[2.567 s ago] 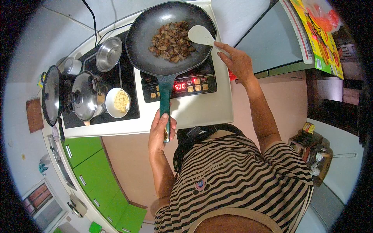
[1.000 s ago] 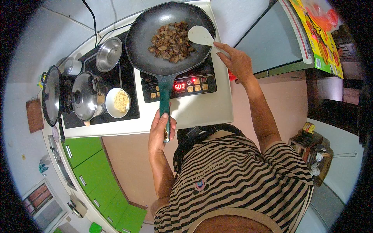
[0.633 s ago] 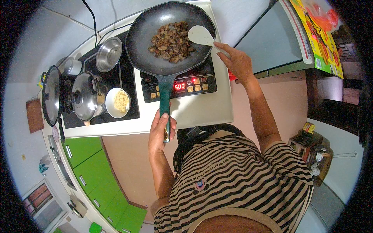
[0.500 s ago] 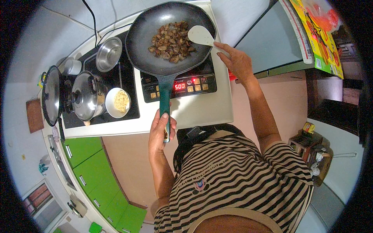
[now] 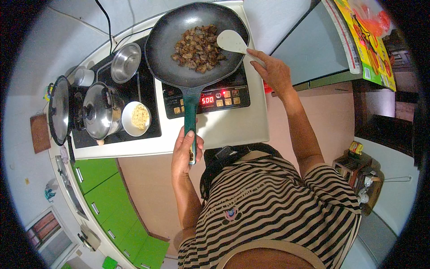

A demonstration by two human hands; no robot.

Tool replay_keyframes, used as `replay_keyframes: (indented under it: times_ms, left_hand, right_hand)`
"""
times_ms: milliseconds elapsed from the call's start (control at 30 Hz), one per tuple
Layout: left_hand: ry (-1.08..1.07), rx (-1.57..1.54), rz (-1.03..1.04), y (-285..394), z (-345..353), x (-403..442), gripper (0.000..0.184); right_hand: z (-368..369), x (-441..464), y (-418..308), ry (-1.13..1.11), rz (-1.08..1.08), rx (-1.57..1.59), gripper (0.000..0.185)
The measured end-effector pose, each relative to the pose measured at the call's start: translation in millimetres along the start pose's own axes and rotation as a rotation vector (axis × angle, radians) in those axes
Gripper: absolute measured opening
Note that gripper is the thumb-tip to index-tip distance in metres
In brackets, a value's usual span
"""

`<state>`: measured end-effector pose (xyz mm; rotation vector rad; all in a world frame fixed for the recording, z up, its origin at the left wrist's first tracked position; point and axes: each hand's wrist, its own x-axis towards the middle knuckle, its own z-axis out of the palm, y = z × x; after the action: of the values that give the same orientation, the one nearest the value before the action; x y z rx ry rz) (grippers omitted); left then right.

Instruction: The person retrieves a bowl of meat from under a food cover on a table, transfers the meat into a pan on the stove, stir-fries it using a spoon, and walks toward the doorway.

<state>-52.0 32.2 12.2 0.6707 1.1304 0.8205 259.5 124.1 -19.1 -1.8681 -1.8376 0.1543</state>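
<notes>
My left hand (image 5: 185,150) is closed around the dark green handle of a black wok-style frying pan (image 5: 161,60). Browned chunks of food (image 5: 197,48), which look like meat, lie heaped in the middle of the pan. In my right hand (image 5: 274,74) is a pale spatula (image 5: 231,41), gripped by its handle. The spatula's broad head rests over the pan's right side, beside the food. Beneath the pan, an induction cooker (image 5: 224,96) shows a red lit display reading 500.
Left of the pan stand a metal bowl (image 5: 126,63), a lidded pot (image 5: 97,110) and a white bowl (image 5: 129,119) of pale yellow chopped food. A pan lid (image 5: 59,110) leans at the far left. Green cabinets (image 5: 112,206) run below the counter.
</notes>
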Motion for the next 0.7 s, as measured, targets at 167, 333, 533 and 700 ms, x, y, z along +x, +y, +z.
replay_keyframes:
  times_ms: [167, 333, 533, 700]
  left_hand:
    - [-0.017, 0.018, -0.006, 0.6, -1.2, 0.0, 0.043]
    - [-0.030, -0.014, 0.000, 0.0, -1.8, 0.5, 0.042]
    - [-0.038, 0.071, -0.013, 0.9, -1.6, -0.9, 0.047]
    - [-0.040, 0.076, -0.009, 0.5, -1.3, -0.5, 0.048]
  right_hand:
    - [0.3, 0.7, -0.1, -0.024, 0.029, 0.015, 0.036]
    - [2.3, 0.2, 1.6, -0.010, 0.023, 0.019, 0.035]
    - [-1.7, 0.3, -2.2, -0.008, 0.013, 0.014, 0.035]
    - [-0.2, 0.5, -0.8, -0.004, 0.015, -0.002, 0.035]
